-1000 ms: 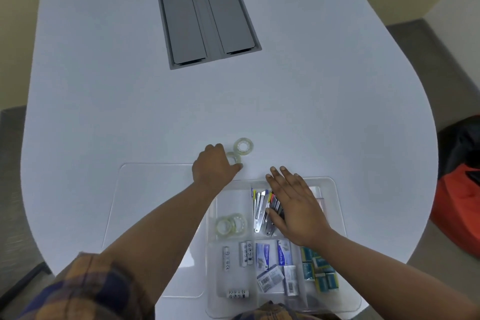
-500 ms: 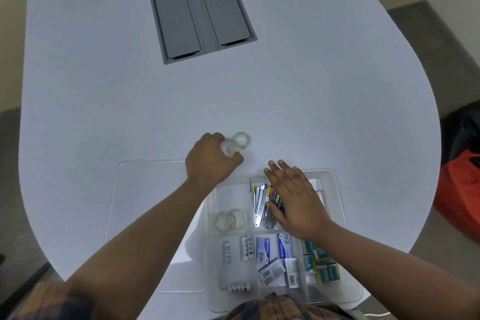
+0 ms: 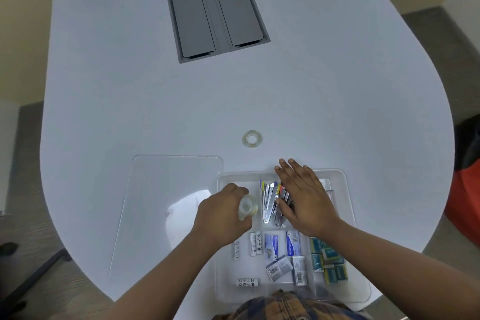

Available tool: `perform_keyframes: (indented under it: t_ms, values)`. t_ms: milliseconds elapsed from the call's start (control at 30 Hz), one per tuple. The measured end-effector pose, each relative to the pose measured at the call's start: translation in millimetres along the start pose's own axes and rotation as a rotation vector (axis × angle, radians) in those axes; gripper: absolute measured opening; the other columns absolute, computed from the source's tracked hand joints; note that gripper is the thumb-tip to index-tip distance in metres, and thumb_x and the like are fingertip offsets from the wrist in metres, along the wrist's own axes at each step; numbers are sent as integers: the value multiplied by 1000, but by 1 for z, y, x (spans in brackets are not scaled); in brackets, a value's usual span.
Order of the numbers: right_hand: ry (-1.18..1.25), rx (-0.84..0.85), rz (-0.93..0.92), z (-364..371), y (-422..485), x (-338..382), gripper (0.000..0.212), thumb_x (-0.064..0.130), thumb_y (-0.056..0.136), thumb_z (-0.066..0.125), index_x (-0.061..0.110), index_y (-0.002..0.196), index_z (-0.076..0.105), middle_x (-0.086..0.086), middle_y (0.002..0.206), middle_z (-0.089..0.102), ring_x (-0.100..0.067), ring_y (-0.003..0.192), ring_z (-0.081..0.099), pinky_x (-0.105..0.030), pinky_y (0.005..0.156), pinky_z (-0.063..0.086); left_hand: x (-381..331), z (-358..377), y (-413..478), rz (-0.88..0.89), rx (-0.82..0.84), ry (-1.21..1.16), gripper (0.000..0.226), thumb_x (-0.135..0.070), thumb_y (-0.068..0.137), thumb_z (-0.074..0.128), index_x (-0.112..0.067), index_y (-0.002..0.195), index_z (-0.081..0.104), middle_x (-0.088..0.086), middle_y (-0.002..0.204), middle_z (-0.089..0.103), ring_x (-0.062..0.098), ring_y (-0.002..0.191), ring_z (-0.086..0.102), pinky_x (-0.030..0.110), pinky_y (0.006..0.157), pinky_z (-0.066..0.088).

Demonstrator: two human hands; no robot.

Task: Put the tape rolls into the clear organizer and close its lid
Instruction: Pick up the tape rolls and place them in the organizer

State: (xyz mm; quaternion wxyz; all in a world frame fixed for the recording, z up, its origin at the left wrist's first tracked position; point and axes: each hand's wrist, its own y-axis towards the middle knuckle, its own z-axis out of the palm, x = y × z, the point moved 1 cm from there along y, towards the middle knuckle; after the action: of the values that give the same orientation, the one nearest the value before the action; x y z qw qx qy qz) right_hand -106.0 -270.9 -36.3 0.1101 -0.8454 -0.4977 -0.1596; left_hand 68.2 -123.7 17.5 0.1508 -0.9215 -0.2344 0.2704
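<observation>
The clear organizer [image 3: 348,215] lies open at the table's near edge, its clear lid [image 3: 166,205] flat on the table to its left. My left hand [image 3: 223,215] is over the organizer's upper-left compartment, shut on a clear tape roll [image 3: 246,207]; whatever lies beneath it is hidden. Another clear tape roll [image 3: 252,139] lies on the table beyond the organizer. My right hand [image 3: 304,197] rests flat, fingers apart, on the organizer's top middle, over pens and clips.
The organizer holds batteries [image 3: 255,244], blue staple boxes [image 3: 272,245] and teal packets [image 3: 328,260]. A grey cable hatch [image 3: 217,11] is set in the far part of the white table [image 3: 130,101]. A red and black bag [image 3: 465,189] sits on the floor at right.
My left hand picked one tape roll off the table and carried it back over the organizer's upper-left compartment. One roll stays on the table. My right hand kept its place.
</observation>
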Motion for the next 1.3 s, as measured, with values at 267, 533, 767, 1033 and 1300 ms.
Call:
perform_keyframes:
  t_ms: [267, 533, 767, 1033, 1300]
  values:
    - [7, -2, 8, -1, 1, 1, 69, 41, 93, 49, 22, 153, 20, 3, 161, 18, -12, 149, 8, -34, 122, 4, -6, 17, 5, 2, 84, 187, 50, -44, 78, 59, -24, 123, 52, -4, 119, 53, 22, 98, 62, 34, 72, 50]
    - [23, -21, -3, -1, 1, 1, 67, 40, 93, 49, 22, 152, 23, 3, 160, 20, -13, 149, 10, -35, 122, 6, 0, 14, 7, 13, -34, 20, 51, -52, 83, 57, -30, 128, 51, -13, 128, 54, 14, 109, 59, 33, 82, 51]
    - [28, -9, 4, -1, 1, 1, 67, 41, 93, 46, 23, 153, 20, 4, 161, 19, -13, 149, 9, -34, 122, 4, -9, -21, 39, 38, -277, -97, 36, -48, 84, 60, -29, 115, 61, -12, 103, 65, 12, 93, 62, 29, 74, 49]
    - [36, 1, 7, 1, 0, -1, 68, 41, 94, 47, 24, 153, 18, 5, 161, 17, -13, 149, 8, -34, 122, 3, -3, -42, 109, -65, -174, 3, 38, -41, 84, 63, -25, 118, 59, -5, 108, 65, 20, 101, 62, 31, 78, 46]
    - [52, 12, 12, 2, 1, -3, 68, 42, 94, 45, 25, 153, 17, 5, 162, 17, -13, 149, 8, -36, 121, 6, 2, -34, 149, -76, -76, 133, 67, -46, 79, 70, -23, 135, 42, 2, 135, 48, 26, 121, 50, 42, 90, 48]
